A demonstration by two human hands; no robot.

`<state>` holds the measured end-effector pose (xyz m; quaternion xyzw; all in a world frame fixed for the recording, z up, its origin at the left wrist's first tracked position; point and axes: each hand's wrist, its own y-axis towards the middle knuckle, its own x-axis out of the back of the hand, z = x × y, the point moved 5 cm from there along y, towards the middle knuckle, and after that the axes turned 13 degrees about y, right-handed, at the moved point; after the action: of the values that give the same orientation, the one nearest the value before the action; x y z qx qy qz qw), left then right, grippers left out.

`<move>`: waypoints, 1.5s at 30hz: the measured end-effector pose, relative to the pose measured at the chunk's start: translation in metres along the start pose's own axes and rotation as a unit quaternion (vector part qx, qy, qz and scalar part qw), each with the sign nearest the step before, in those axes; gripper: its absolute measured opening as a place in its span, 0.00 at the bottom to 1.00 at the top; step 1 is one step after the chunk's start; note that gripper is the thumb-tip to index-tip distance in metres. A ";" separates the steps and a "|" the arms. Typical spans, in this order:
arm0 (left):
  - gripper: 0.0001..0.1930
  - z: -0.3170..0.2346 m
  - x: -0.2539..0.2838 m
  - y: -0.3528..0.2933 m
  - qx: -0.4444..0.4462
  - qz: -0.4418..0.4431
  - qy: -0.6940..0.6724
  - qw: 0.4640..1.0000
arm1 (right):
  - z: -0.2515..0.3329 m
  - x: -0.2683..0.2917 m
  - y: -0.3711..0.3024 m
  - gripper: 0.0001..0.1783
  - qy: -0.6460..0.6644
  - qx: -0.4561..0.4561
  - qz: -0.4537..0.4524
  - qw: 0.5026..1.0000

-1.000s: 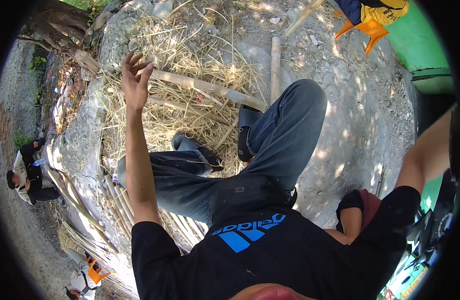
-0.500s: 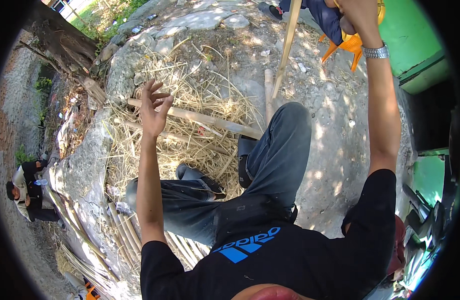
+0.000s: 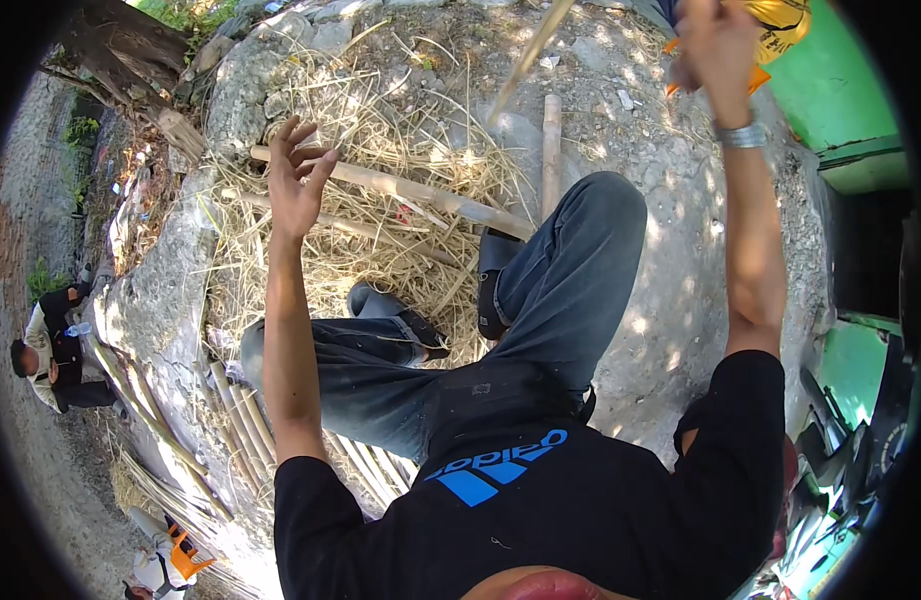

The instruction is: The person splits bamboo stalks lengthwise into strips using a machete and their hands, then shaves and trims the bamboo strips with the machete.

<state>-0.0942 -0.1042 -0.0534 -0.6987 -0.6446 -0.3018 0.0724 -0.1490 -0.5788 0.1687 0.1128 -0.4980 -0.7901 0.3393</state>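
Pale strip (image 3: 532, 55) swinging left of the short pole (image 3: 552, 150) since half a second ago

Left hand (image 3: 299, 185) is hanging open, fingers loosely curled, over one end of the bamboo pole (image 3: 421, 192) — which is lying across dry shavings (image 3: 371, 110). Right hand (image 3: 716, 60) is blurring; I cannot tell its grip. Bamboo's pole is probably handling light, stiff, smooth — its middle offering the balanced hold.

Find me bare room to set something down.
Widest in view is the grey ground between your right knee and right forearm. It runs on, with small litter, between the short bamboo piece and your right hand. It's crowded ahead, where straw lies under a long bamboo pole near your left hand, and leftward, among cut poles.
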 end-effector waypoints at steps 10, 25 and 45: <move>0.36 -0.065 -0.034 0.029 -0.049 -0.014 -0.041 0.998 | -0.019 0.039 -0.021 0.29 0.004 -0.182 0.186 0.965; 0.30 -0.402 -0.037 0.188 -0.385 0.072 -0.297 0.871 | 0.078 0.043 -0.044 0.29 0.314 -0.417 0.343 0.781; 0.27 -0.396 -0.055 0.177 -0.223 0.089 -0.471 0.849 | 0.101 0.040 -0.103 0.29 0.247 -0.476 0.344 0.771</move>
<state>-0.0560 -0.3735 0.2889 -0.8090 -0.4515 -0.0640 -0.3709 -0.2749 -0.5048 0.1344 -0.0506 0.0366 -0.7016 0.7098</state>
